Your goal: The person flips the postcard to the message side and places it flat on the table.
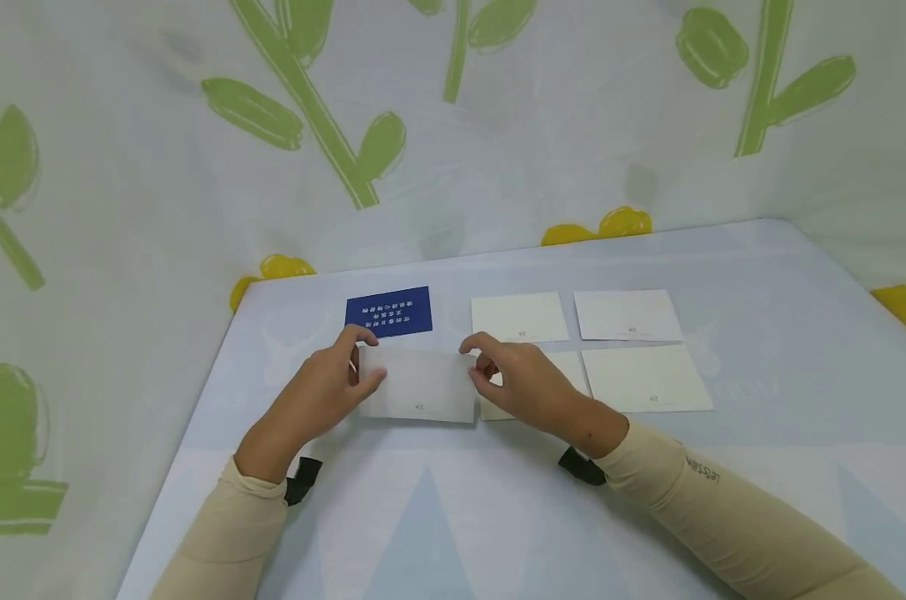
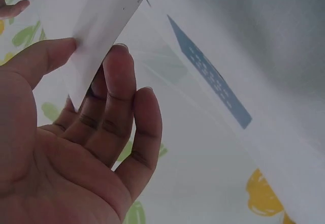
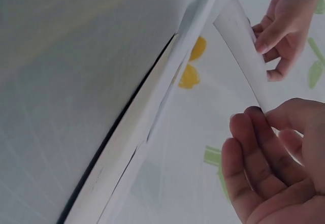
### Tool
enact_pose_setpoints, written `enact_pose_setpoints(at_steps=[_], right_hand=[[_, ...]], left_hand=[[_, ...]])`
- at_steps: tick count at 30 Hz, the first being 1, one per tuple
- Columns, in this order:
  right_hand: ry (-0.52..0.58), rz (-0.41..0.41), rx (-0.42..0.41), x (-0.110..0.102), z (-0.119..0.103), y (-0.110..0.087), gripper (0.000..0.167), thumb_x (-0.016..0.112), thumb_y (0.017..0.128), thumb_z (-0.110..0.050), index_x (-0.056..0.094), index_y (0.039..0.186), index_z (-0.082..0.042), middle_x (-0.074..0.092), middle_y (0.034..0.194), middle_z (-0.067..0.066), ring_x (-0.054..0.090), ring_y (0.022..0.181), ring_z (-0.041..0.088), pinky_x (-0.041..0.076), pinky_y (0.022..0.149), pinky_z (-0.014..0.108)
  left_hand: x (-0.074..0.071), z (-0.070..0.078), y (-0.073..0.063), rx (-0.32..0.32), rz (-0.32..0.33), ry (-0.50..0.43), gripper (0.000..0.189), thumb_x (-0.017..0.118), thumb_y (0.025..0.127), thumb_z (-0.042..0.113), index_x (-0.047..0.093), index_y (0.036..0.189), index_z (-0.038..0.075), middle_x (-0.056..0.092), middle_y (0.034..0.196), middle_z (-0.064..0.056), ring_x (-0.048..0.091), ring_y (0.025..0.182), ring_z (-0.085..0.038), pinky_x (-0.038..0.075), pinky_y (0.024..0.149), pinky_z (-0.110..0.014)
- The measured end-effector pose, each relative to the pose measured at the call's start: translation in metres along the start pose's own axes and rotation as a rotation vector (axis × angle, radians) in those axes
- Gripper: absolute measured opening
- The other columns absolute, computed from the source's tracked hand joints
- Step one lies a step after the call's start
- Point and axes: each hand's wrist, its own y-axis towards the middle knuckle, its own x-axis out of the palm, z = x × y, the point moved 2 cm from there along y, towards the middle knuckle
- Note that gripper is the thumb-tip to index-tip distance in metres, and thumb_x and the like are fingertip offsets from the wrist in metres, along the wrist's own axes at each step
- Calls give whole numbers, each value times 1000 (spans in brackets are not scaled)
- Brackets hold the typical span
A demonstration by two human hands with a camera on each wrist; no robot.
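Note:
A white card (image 1: 418, 385) with a small dark mark near its lower edge is held between both hands, raised off the table. At its left end my left hand (image 1: 325, 379) pinches it, thumb on the near face and fingers behind, as the left wrist view shows. My right hand (image 1: 528, 383) grips the opposite end between thumb and fingertips. Just beyond the held card, a dark blue card (image 1: 389, 312) with white writing lies flat. In the right wrist view the held card (image 3: 242, 46) bends slightly.
Right of the held card lie several pale cards in two rows: one at the back left (image 1: 518, 317), one at the back right (image 1: 627, 315), one at the front right (image 1: 648, 379), and one partly under my right hand (image 1: 570, 367). A leaf-patterned cloth (image 1: 453, 192) hangs behind the table (image 1: 437, 533).

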Motion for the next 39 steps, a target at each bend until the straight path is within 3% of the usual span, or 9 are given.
enact_pose_setpoints(at_steps=[8,13,20,33,39], right_hand=[[26,-46,10,3,1,0,16,71,89,-1,68,104,-9,73,95,1,66,83,12,59,76,27],[12,-68,22,4,1,0,18,71,89,-3,69,106,-10,74,100,2,68,86,13,59,78,27],[-1,-145,56,7,2,0,20,69,93,-8,70,112,-12,73,108,1,69,93,14,59,79,28],[-57,-264,112,12,4,-1,28,67,95,-15,68,123,-13,69,125,7,65,116,24,55,98,39],[-133,-249,95,13,5,-2,29,70,94,-19,69,122,-14,64,133,10,60,125,27,53,101,40]], left_hand=[[3,-2,0,-18,-22,0,44,69,95,26,44,128,10,58,77,-5,51,63,-15,44,57,-28],[5,-2,1,-23,-23,2,44,71,93,23,46,127,9,57,75,-5,52,65,-16,44,57,-28],[8,-3,2,-85,-63,-16,50,75,90,22,46,129,11,59,87,-7,56,74,-19,46,61,-27],[16,-6,3,-125,-85,-5,62,82,85,22,43,133,14,60,100,-11,58,86,-24,50,69,-29],[19,-7,4,-137,-74,7,65,84,82,20,45,134,13,60,103,-11,58,91,-25,53,73,-31]])
